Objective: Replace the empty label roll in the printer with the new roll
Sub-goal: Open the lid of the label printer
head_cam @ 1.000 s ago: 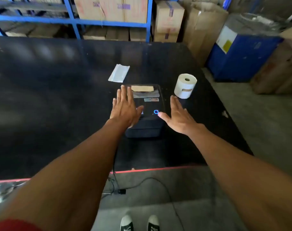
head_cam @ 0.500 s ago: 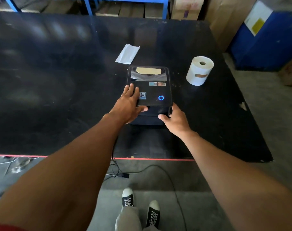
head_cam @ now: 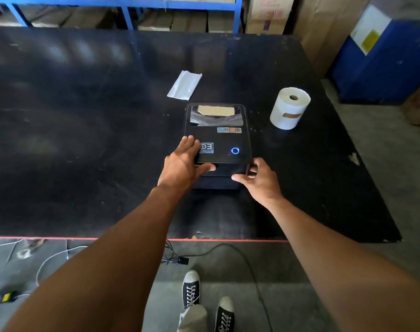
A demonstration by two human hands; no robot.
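A black label printer (head_cam: pixel 222 140) sits on the black table (head_cam: pixel 84 116), lid down, with a blue ring light on its top and a brown cardboard core showing through its rear window. My left hand (head_cam: pixel 184 164) grips the printer's near left corner, fingers on the lid and thumb on the front edge. At the near right corner my right hand (head_cam: pixel 258 180) holds the printer, fingers curled round the side and thumb on the front. The new white label roll (head_cam: pixel 289 107) stands upright on the table to the right of the printer.
A silvery plastic wrapper (head_cam: pixel 185 85) lies behind the printer. Blue shelving with cardboard boxes (head_cam: pixel 175 20) stands beyond the table, a blue drum (head_cam: pixel 383 61) at the right. Cables (head_cam: pixel 204 252) run on the floor under the table's red front edge (head_cam: pixel 228 240), by my shoes (head_cam: pixel 191 288).
Both hands went from hovering flat over the printer to gripping its near corners. The view tilted down and moved closer.
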